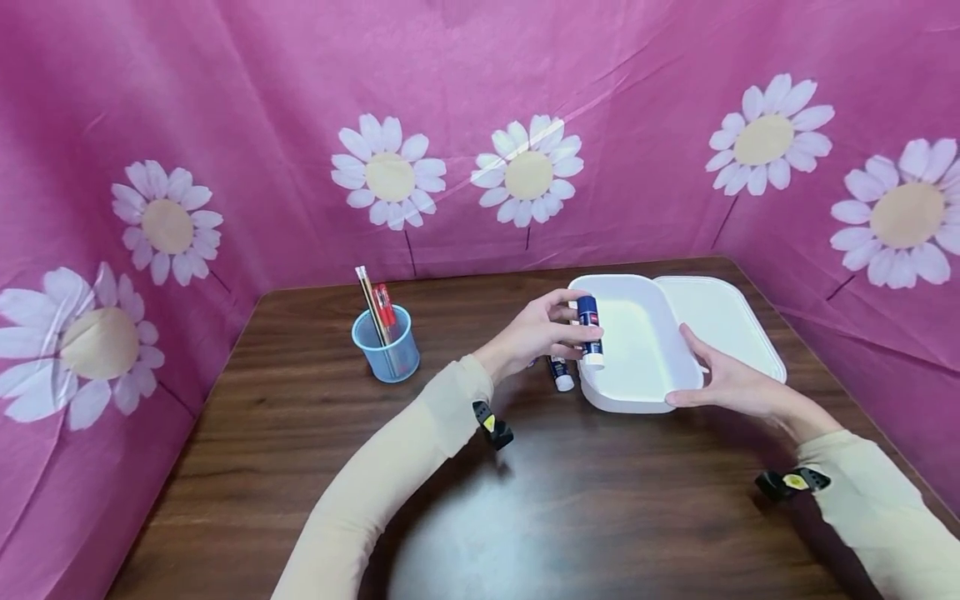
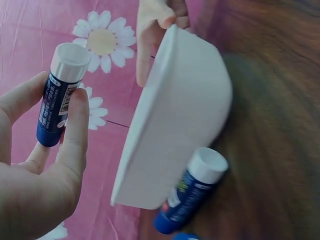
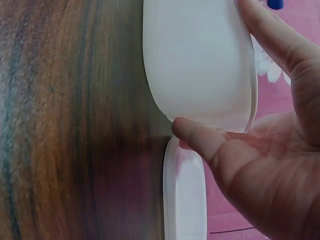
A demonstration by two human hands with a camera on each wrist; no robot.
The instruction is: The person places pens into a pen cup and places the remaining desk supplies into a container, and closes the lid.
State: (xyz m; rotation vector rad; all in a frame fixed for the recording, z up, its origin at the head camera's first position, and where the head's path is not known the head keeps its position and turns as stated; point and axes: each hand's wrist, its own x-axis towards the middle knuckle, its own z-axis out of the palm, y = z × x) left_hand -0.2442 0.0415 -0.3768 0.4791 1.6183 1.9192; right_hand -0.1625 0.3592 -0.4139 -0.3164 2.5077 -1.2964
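My left hand (image 1: pixel 525 335) pinches a dark blue glue stick (image 1: pixel 591 340) between thumb and fingers, above the left rim of a white plastic box (image 1: pixel 626 406). In the left wrist view the held glue stick (image 2: pixel 54 102) has its white end up and its blue end down. A second glue stick (image 1: pixel 561 375) lies on the table against the box's left side, partly under my left hand. My right hand (image 1: pixel 735 385) grips the box at its right side, thumb on the near corner and another finger along the rim. Inside, the visible floor of the box is bare.
A white lid (image 1: pixel 738 321) lies flat to the right of the box, partly behind it. At the left stands a blue mesh pen cup (image 1: pixel 393 360) with pencils (image 1: pixel 372 307) and a red item (image 1: pixel 385 306). Another blue end (image 2: pixel 187 236) shows beside the second glue stick. A pink flowered cloth (image 1: pixel 465 75) surrounds the table (image 1: pixel 300 433).
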